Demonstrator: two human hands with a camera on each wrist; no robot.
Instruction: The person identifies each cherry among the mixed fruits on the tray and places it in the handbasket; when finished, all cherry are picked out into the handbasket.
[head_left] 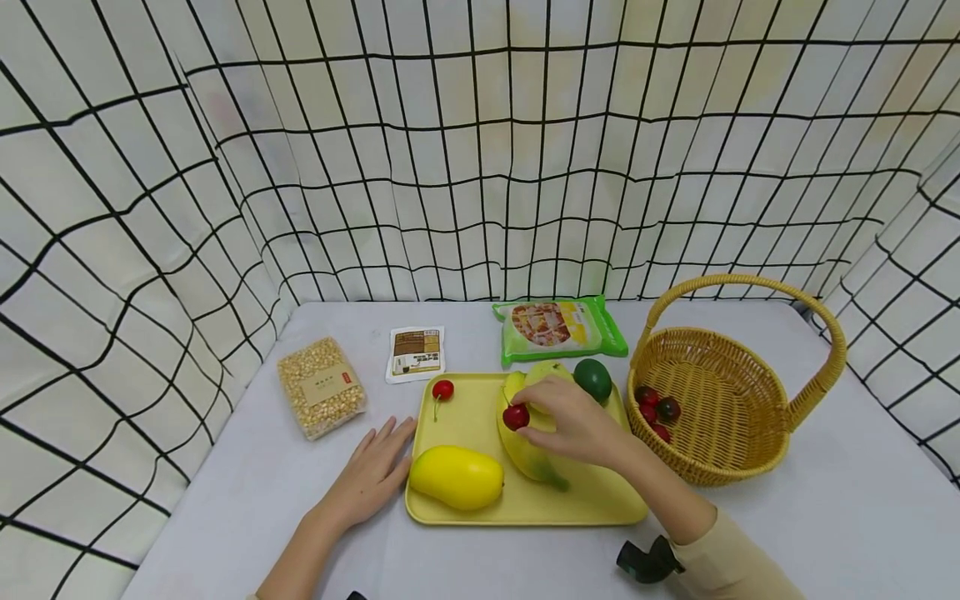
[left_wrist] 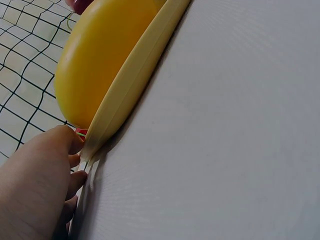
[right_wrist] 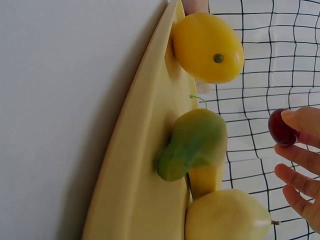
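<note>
Over the yellow tray point(head_left: 585, 504), my right hand point(head_left: 577, 421) pinches a dark red cherry point(head_left: 516, 417) between thumb and fingertips; the right wrist view shows this cherry point(right_wrist: 282, 127) held above the fruit. Below that hand lie a banana point(head_left: 534, 460) with a green tip and a pale yellow-green pear point(head_left: 553, 372), both partly hidden. My left hand point(head_left: 371, 473) rests on the table, fingers extended, touching the tray's left edge. Close to it, a yellow mango point(head_left: 456, 477) sits in the tray's front left corner. A bright red cherry point(head_left: 443, 389) with a stem lies at the back left.
A dark green fruit point(head_left: 592, 381) lies in the tray's back right corner. Right of the tray stands a handled wicker basket point(head_left: 723, 392) with several dark red cherries point(head_left: 666, 408). Behind are a green food packet point(head_left: 562, 327) and a small sachet point(head_left: 416, 352); a corn kernel bag point(head_left: 321, 387) lies left.
</note>
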